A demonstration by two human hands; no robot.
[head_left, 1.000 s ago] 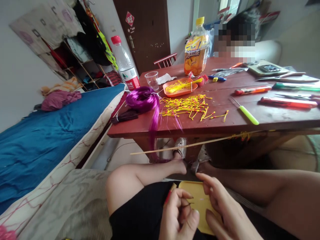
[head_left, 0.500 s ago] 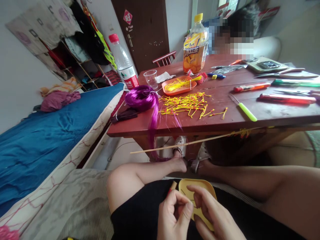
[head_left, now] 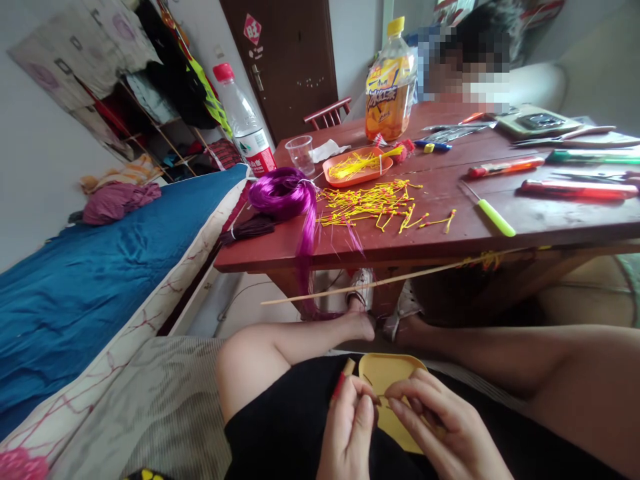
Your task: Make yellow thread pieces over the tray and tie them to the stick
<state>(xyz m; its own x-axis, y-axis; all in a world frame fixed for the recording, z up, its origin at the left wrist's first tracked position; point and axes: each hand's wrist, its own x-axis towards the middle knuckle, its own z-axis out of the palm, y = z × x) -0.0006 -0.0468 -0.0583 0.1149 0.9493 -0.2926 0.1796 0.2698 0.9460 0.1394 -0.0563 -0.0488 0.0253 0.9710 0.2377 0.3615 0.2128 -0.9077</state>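
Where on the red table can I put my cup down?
Bare wood lies at the near edge, between the green tool and the red pen. A narrow strip runs along the edge before the yellow sticks. The far side by the bottle is crowded.

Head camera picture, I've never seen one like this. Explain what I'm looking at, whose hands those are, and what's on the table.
This is one camera worn on a person's head, looking forward and down, so the hands at the bottom are the wearer's own. The left hand holds a small red-tipped stick; the right hand brings its fingertips to it, above a yellow tray on the lap. Whatever they pinch is too thin to see. Ahead, a red table carries yellow red-tipped strands, an orange tray, a purple fibre bundle and an orange drink bottle. Another person sits across it.
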